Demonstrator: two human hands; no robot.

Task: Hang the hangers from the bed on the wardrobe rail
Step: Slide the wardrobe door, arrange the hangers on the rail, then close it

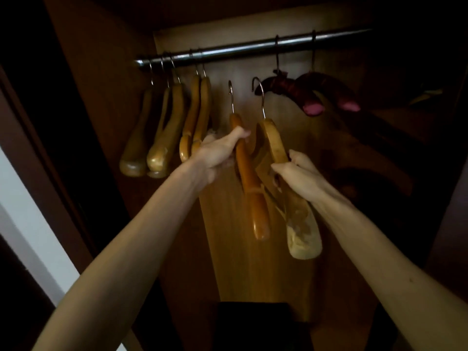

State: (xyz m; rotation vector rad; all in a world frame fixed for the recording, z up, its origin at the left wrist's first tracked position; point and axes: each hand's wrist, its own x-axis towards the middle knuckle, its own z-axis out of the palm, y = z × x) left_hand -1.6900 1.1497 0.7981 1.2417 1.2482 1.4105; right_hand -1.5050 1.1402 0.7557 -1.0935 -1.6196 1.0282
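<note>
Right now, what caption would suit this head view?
Each hand lifts a wooden hanger toward the rail, hooks not yet on.

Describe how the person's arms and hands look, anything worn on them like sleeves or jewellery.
Both forearms are bare, with no sleeves in view. The left hand and right hand wear no gloves, and no watch, bracelet or ring shows. The dim light hides finer detail such as nails.
</note>
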